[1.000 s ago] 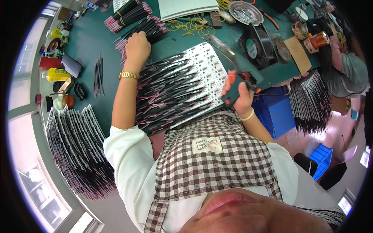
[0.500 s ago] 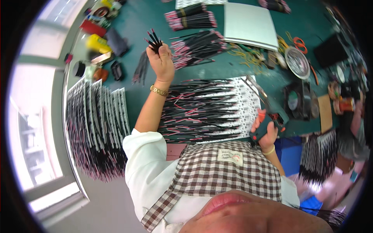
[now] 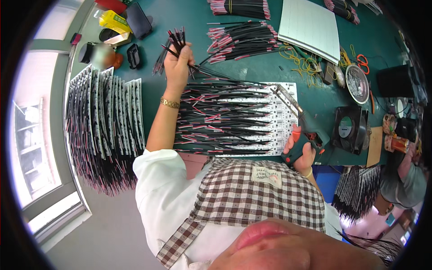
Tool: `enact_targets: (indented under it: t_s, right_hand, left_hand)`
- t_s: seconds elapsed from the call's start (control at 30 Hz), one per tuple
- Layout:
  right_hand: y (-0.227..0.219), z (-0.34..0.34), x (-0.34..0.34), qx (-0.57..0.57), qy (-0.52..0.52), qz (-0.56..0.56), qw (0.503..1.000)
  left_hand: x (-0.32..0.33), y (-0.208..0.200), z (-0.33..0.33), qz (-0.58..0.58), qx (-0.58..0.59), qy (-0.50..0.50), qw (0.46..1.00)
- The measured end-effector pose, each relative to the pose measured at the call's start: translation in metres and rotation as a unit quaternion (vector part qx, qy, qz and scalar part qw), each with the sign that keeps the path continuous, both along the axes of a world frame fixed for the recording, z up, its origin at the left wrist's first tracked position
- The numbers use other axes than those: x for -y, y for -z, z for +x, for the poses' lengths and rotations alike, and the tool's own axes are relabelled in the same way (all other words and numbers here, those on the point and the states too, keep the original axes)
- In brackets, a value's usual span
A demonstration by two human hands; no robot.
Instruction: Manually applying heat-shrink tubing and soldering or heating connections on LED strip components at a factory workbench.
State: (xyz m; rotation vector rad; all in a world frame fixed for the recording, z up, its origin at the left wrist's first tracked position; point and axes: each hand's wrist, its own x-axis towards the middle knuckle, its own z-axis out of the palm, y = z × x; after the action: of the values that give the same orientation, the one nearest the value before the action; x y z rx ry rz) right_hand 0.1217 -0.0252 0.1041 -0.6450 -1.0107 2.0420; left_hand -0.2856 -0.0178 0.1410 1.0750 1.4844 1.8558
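My left hand is closed around a bunch of black wires with pink-red ends. From that fist one or more wires run right to the far row of a white circuit board panel. My right hand grips a dark green soldering gun with a red trigger. Its tip meets the far part of the panel, close to that wire's end; contact is too small to confirm. Rows of black wires with red and white ends lie leftward from the panel.
Loose wires, a white pad and a metal bowl lie beyond. A black fan stands right. Wired panels are stacked at left, more hang at right, near another person's sleeve.
The soldering gun's tip has moved left, from the panel's far right corner onto its far row. A wire now stretches from my left hand to that spot. The whole view has shifted.
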Motion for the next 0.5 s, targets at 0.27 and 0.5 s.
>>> enact_targets:
  t_s: [0.27, 0.5]
  right_hand:
    - [0.017, 0.001, -0.01, -0.016, 0.006, 0.009, 1.0]
    - [0.014, 0.004, -0.012, -0.001, 0.02, 0.006, 1.0]
  left_hand:
    - [-0.001, -0.021, 0.0, -0.123, -0.508, 0.07, 0.849]
    - [0.002, -0.012, -0.012, -0.231, -0.557, 0.2, 0.772]
